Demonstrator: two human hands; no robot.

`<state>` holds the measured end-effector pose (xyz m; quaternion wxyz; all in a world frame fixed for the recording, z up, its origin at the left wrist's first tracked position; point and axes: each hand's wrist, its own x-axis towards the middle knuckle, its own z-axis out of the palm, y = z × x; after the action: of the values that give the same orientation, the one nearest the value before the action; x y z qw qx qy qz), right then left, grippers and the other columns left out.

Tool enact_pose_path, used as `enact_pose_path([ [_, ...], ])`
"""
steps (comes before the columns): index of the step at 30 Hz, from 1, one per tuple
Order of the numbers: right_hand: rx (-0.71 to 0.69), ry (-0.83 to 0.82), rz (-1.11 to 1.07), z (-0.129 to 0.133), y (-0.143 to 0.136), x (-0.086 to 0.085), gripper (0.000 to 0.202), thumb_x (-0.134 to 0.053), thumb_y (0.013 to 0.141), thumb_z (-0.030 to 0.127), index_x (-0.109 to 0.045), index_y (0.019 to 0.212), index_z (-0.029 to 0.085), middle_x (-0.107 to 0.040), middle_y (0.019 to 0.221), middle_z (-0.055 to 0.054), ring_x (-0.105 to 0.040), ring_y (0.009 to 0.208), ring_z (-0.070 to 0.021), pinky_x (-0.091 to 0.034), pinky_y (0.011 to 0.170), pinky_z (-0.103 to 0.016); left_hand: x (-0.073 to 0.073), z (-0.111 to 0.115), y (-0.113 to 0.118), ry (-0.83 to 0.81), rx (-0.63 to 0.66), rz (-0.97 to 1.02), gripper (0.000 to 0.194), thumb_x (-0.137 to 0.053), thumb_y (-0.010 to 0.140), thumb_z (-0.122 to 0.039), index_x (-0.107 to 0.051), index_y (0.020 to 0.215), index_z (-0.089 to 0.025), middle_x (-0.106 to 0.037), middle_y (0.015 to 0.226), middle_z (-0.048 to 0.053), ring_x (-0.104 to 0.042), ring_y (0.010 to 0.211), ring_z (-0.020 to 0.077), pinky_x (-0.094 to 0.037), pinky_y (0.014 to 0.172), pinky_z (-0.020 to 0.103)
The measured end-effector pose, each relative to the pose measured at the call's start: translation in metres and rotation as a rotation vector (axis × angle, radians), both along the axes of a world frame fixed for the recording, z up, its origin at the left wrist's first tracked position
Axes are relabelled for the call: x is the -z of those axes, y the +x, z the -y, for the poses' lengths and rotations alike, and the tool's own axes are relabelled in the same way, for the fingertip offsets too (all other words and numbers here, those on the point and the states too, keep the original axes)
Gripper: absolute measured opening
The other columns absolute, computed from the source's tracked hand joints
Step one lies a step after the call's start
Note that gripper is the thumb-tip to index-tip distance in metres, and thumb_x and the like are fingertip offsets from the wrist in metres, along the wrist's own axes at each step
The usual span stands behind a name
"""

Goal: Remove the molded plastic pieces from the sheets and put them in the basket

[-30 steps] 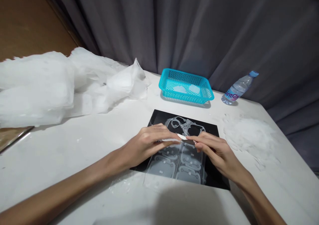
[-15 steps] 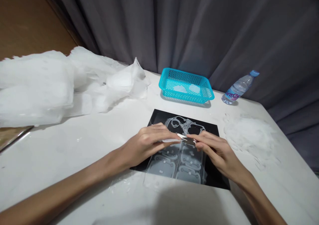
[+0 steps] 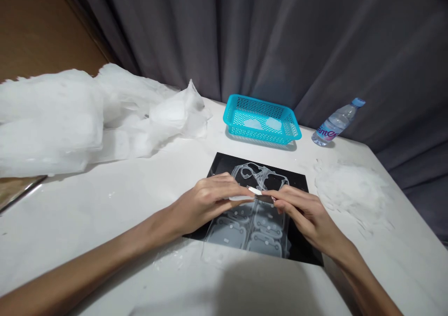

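Note:
My left hand [image 3: 219, 194] is closed, with its thumb and fingers pinched on a small translucent plastic piece [image 3: 241, 198]. Opposite it, the fingers of my right hand [image 3: 301, 208] grip a thin, dark, shiny blade [image 3: 265, 198] that reaches toward the left fingertips. A bright white sliver [image 3: 255, 191] shows where the two hands meet; whether it belongs to the piece or the blade I cannot tell. Beneath both hands lies a translucent moulded plastic sheet [image 3: 268, 246] with rounded outlines, resting on a black board [image 3: 304, 248]. Its upper part is an open, cut-out frame.
Behind the board stands a turquoise basket [image 3: 261, 136] with two translucent pieces inside. A water bottle [image 3: 331, 127] is right of it. Thin white scraps [image 3: 353, 190] are heaped at the right. Stacked white plastic sheets [image 3: 52, 124] cover the table's left back, before a grey curtain [image 3: 175, 31].
The white sliver between my fingertips has tilted slightly and looks more solid. Both hands stay almost in the same place.

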<state>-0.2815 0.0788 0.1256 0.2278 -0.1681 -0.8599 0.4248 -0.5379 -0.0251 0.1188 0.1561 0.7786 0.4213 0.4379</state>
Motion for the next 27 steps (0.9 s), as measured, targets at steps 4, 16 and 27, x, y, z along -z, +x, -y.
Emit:
enact_pose_path([
  [4,-0.012,0.003,-0.006,0.0,0.0,0.0,0.033,-0.052,0.108,0.025,-0.071,0.136,0.025,-0.062,0.084,-0.002,-0.059,0.075,-0.0147,-0.051,0.071,-0.028,0.0,0.0,0.001,-0.025,0.002,0.017,0.02,-0.067,0.098,-0.011,-0.075,0.116,-0.014,-0.08,0.099,0.009,-0.069,0.083,0.0183,-0.056,0.077,0.032],
  [16,-0.022,-0.011,-0.012,-0.001,0.0,0.003,0.031,-0.053,0.108,0.021,-0.072,0.133,0.024,-0.06,0.085,-0.001,-0.057,0.075,-0.0126,-0.048,0.071,-0.025,0.01,-0.002,-0.002,0.075,0.04,-0.034,0.027,-0.067,0.097,-0.006,-0.071,0.122,-0.013,-0.08,0.106,0.011,-0.07,0.087,0.019,-0.055,0.079,0.034],
  [27,-0.024,0.007,0.015,0.0,0.003,0.003,0.03,-0.052,0.108,0.022,-0.071,0.132,0.024,-0.065,0.093,-0.002,-0.058,0.081,-0.014,-0.047,0.074,-0.027,0.007,-0.003,-0.001,0.106,0.039,-0.048,0.024,-0.068,0.097,-0.007,-0.071,0.12,-0.013,-0.08,0.102,0.01,-0.07,0.085,0.0191,-0.056,0.077,0.033],
])
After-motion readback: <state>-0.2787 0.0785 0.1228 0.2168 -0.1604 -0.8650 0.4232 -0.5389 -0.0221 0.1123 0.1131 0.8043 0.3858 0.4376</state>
